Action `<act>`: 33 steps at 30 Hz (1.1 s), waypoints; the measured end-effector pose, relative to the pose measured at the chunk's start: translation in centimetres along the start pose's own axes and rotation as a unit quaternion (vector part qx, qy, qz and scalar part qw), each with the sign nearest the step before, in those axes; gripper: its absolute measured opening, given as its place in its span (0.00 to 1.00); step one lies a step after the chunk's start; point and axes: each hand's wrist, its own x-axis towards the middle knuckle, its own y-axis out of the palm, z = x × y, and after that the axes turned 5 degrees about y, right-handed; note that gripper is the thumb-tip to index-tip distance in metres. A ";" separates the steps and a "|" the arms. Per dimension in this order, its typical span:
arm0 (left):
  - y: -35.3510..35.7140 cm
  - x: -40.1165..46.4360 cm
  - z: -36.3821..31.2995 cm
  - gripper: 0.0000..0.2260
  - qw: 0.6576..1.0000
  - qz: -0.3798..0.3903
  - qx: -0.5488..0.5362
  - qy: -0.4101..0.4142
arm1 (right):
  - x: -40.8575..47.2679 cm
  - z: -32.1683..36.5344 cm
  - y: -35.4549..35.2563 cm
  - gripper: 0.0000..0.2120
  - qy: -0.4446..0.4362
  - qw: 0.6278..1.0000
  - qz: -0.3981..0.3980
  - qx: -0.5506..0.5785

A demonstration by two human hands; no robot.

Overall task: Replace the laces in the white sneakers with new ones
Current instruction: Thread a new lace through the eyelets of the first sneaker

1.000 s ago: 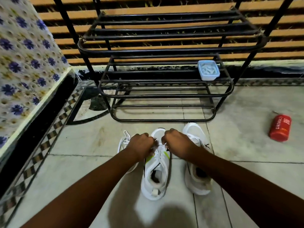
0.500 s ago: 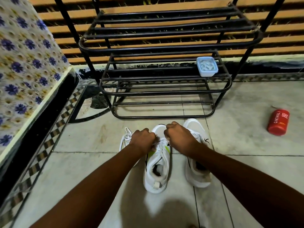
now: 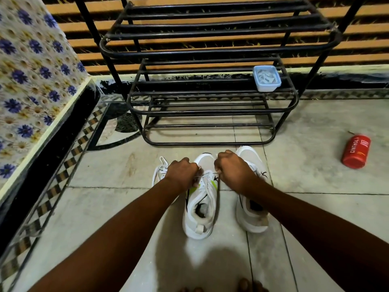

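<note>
I see two white sneakers side by side on the tiled floor (image 3: 105,207) at lower centre of the frame, toes pointing up-frame toward a black metal rack (image 3: 210,106). The left sneaker (image 3: 201,207), with green and black accents, sits between my forearms; the right sneaker (image 3: 251,216) lies just beside it, partly under my right forearm. My left hand (image 3: 182,174) is curled into a fist at the left edge of the left sneaker's forefoot, and my right hand (image 3: 233,168) is fisted at its right edge; each pinches an end of the white lace (image 3: 207,175) that runs across the top of that shoe between them. The fingertips are tucked under, so I cannot tell exactly how the lace sits in each grip. A loose white lace (image 3: 161,168) lies bunched on the floor just left of my left hand, partly hidden by it. On a middle tier of the rack, toward its right end, rests a small pale blue box (image 3: 267,78) with whitish bits inside. A red can (image 3: 356,151) lies on its side on the floor at the right of the frame, well apart from the shoes. A flowered cloth (image 3: 31,70) fills the upper left. Toes (image 3: 245,284) show at the bottom edge.
</note>
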 end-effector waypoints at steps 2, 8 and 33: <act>0.1 0.0 0.0 0.20 1.000 0.003 -0.001 -0.002 | -0.1 0.0 -0.1 0.11 0.005 1.000 -0.008 0.013; 0.0 -0.2 0.0 0.19 1.000 -0.002 0.002 -0.002 | -0.2 0.2 0.3 0.11 0.024 0.999 -0.022 0.023; -18.7 -6.3 -0.8 0.07 0.769 -0.248 -0.584 0.071 | -0.7 3.8 -13.0 0.11 -0.013 0.860 -0.242 0.448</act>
